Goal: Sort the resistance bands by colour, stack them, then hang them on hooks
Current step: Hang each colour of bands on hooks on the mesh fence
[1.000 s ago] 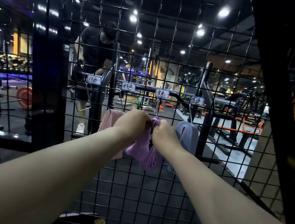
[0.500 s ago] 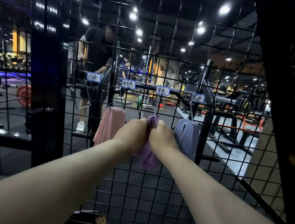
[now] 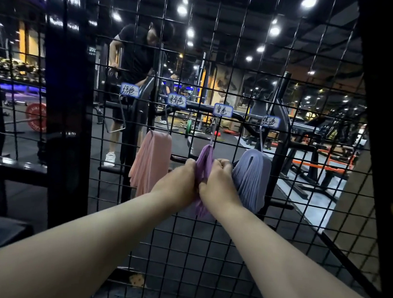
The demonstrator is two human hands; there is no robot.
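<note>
A bundle of purple resistance bands hangs on the third hook of a black wire grid, under a small paper label. My left hand grips the bundle's left side and my right hand grips its right side, the two hands pressed close together. Pink bands hang on the hook to the left. Blue bands hang on the hook to the right. The leftmost hook is bare under its label.
The wire grid stands right in front of me between thick black posts. Behind it a person in black bends over gym equipment. A red weight plate lies at far left.
The purple bundle went from bunched between my hands to hanging straight from its hook, and both hands slid lower on it and closer together.
</note>
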